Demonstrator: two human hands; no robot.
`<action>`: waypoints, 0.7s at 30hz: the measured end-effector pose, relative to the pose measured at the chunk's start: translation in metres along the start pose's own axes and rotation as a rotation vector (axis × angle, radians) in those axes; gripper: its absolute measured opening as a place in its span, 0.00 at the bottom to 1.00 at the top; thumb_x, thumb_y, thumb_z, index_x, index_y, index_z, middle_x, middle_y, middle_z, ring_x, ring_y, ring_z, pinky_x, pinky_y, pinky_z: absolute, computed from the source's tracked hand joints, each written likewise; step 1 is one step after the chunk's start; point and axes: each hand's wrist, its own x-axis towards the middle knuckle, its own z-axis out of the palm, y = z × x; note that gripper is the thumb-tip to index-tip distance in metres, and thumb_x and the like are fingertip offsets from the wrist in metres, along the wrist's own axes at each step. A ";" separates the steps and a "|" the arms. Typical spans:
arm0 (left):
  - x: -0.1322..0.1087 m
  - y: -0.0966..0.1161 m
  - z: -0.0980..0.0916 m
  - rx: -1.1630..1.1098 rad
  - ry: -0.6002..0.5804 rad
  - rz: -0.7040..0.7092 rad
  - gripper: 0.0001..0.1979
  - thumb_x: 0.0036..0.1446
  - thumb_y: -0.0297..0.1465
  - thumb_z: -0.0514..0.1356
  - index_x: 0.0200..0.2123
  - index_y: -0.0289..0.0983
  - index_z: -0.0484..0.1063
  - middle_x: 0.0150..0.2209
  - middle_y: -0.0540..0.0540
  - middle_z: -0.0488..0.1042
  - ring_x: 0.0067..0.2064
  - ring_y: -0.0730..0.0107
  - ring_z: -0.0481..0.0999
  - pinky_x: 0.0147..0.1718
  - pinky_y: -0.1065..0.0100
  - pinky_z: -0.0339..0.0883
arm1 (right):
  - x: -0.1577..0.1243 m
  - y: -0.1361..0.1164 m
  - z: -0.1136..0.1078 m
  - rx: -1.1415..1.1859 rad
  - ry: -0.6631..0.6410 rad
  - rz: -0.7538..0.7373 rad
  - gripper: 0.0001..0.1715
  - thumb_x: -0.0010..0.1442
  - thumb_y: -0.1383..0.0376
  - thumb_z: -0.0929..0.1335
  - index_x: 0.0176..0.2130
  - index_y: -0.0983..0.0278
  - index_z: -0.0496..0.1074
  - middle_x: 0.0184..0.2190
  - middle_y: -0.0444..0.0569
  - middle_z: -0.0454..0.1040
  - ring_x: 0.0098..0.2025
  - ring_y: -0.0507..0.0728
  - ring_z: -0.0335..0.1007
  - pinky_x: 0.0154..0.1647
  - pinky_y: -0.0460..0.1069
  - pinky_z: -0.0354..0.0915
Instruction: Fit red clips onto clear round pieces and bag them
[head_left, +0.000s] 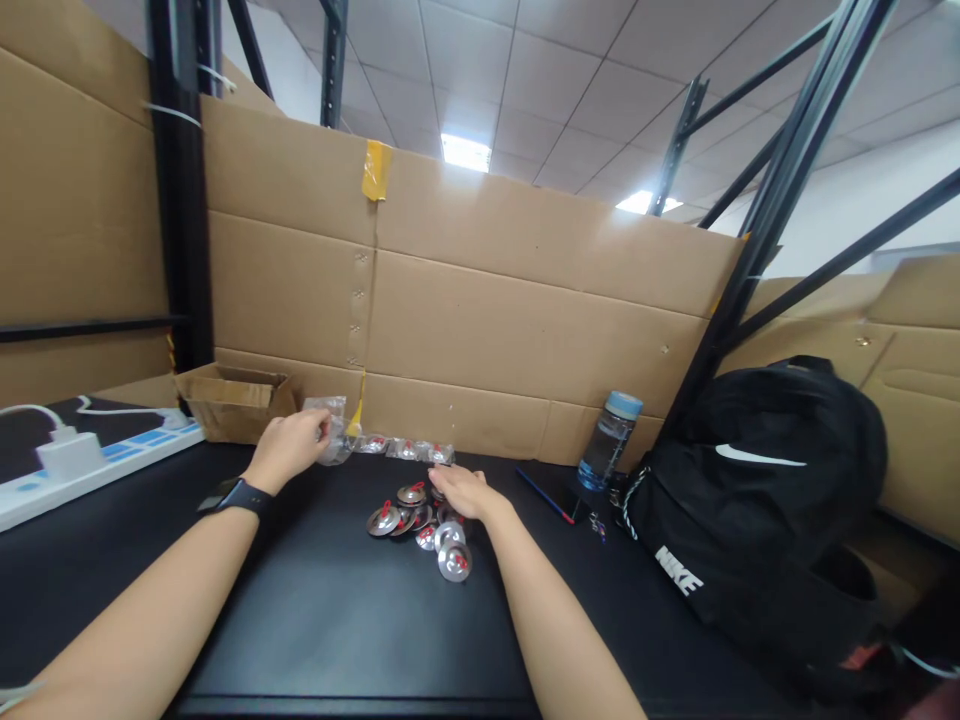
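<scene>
My left hand (pixel 291 447), with a dark watch on the wrist, is closed beside several clear plastic bags (pixel 335 448), its fingertips pinching at one of them. A loose pile of small silver finger cymbals (pixel 418 517) with red loops lies on the black tabletop. Stretched out over the back right of this pile is my right hand (pixel 463 491), palm down with its fingers extended. It hides some of the cymbals below. Behind the pile, bagged cymbals (pixel 407 449) form a row along the cardboard wall.
A small open cardboard box (pixel 236 408) stands behind my left hand, with a white power strip (pixel 142 450) to its left. On the right are a water bottle (pixel 606 445), a dark phone-like slab (pixel 546 492), keys (pixel 598 527) and a black backpack (pixel 750 510). Cardboard walls enclose the table.
</scene>
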 end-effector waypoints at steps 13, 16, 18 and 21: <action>-0.006 -0.030 0.055 -0.148 -0.371 -0.123 0.26 0.52 0.56 0.55 0.42 0.44 0.78 0.48 0.43 0.79 0.50 0.48 0.77 0.46 0.58 0.65 | 0.031 0.007 -0.006 -0.109 0.077 0.096 0.36 0.67 0.38 0.53 0.67 0.46 0.57 0.73 0.44 0.48 0.72 0.68 0.42 0.65 0.72 0.43; -0.004 -0.027 0.052 -0.166 -0.330 -0.116 0.29 0.55 0.57 0.52 0.43 0.43 0.79 0.50 0.41 0.79 0.52 0.46 0.76 0.48 0.56 0.64 | 0.046 0.012 -0.007 -0.176 0.072 0.135 0.34 0.67 0.40 0.52 0.64 0.46 0.63 0.68 0.47 0.59 0.68 0.70 0.52 0.63 0.73 0.46; -0.002 -0.022 0.048 -0.177 -0.266 -0.082 0.26 0.59 0.53 0.51 0.44 0.43 0.79 0.50 0.41 0.78 0.53 0.48 0.75 0.48 0.57 0.64 | 0.053 0.012 -0.006 -0.237 0.112 0.096 0.30 0.68 0.43 0.55 0.59 0.49 0.70 0.61 0.50 0.69 0.63 0.68 0.60 0.61 0.69 0.52; 0.001 -0.010 0.035 -0.175 -0.167 -0.001 0.19 0.61 0.45 0.53 0.44 0.43 0.78 0.50 0.42 0.78 0.52 0.51 0.76 0.48 0.58 0.64 | 0.059 0.013 -0.007 -0.283 0.120 0.049 0.24 0.61 0.51 0.67 0.54 0.51 0.74 0.54 0.50 0.74 0.56 0.64 0.68 0.56 0.59 0.61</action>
